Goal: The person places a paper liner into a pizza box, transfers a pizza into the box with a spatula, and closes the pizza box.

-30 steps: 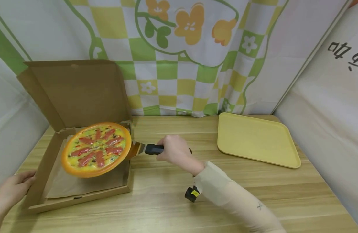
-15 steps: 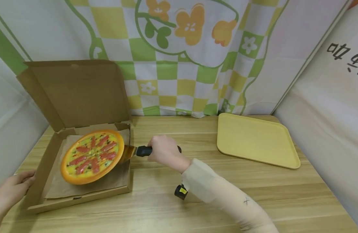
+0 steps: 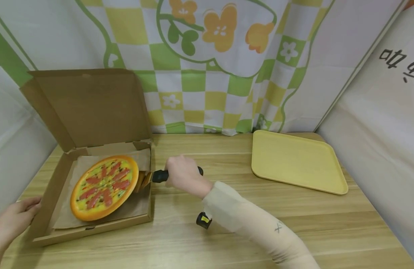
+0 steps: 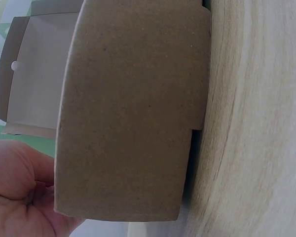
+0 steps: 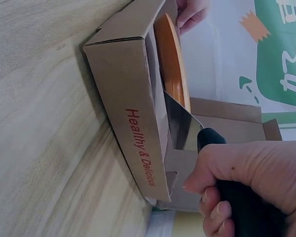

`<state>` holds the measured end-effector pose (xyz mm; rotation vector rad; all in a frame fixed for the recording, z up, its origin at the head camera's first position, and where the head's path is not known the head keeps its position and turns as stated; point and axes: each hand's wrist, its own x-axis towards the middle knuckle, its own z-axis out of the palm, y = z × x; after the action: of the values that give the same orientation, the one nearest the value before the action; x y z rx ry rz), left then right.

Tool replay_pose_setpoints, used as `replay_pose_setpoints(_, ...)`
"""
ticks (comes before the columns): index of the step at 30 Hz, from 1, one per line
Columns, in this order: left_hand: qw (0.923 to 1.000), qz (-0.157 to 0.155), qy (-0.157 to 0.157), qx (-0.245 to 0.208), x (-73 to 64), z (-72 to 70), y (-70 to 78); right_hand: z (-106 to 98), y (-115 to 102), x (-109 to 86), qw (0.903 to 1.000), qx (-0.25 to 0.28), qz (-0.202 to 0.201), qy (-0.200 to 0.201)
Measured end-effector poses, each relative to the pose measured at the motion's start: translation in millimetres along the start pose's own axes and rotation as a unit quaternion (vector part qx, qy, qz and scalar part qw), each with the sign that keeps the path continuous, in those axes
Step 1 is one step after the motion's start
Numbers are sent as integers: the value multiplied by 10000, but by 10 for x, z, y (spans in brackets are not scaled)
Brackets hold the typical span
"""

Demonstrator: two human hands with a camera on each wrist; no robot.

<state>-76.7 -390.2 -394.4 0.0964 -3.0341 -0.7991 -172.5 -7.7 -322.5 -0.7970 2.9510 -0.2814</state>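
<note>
A whole pizza (image 3: pixel 106 186) with red strips on a yellow top lies tilted inside an open cardboard pizza box (image 3: pixel 144 217), above its paper liner. Under the pizza's right edge sits the metal blade of a pizza server (image 5: pixel 184 126), partly hidden. My right hand (image 3: pixel 184 175) grips the server's black handle, just outside the box's right wall. At the box's left wall, my left hand (image 3: pixel 16 218) holds the cardboard edge with curled fingers; some fingertips are hidden in the left wrist view.
A yellow rectangular tray (image 3: pixel 297 162) lies at the right on the wooden table (image 3: pixel 227 246). The box lid (image 3: pixel 95 108) stands raised at the back left. A checked curtain (image 3: pixel 200 101) hangs behind the table.
The right hand and server have moved left and slightly back toward the box. With them the pizza has come down and left, deeper into the box. The left hand has stayed put.
</note>
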Motion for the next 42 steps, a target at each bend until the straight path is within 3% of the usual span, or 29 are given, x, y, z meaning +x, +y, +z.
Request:
replay_pose_setpoints(8, 10000, -9, 3, -15, -35, -32, 132, -23, -78, 16, 9976, -672, -174, 49)
replay_pose_setpoints(12, 10000, -32, -19, 1, -29, -38, 142, -35, -108, -1, 9939, -984, -389, 325)
replay_pose_setpoints(18, 10000, -14, 32, 8, -38, -38, 139, -51, -170, -25, 9806, -1634, -740, 786)
replay_pose_setpoints(23, 10000, -60, -43, 0, -50, -49, 152, -8, -213, -38, 9685, -2153, -834, 936)
replay_pose_setpoints(28, 10000, -73, -23, 64, -50, -43, 165, 22, -253, -56, 9604, -2405, -965, 1019)
replay_pose_setpoints(34, 9999, -68, 5, 89, -41, -37, 156, 9, -279, -92, 9449, -2668, -1191, 1475)
replay_pose_setpoints(37, 10000, -30, 66, 50, -33, -33, 141, -12, -258, -92, 9469, -2631, -1135, 1456)
replay_pose_setpoints(42, 9999, 30, 83, 49, -40, -29, 141, -83, -198, -67, 9617, -2316, -1065, 1006)
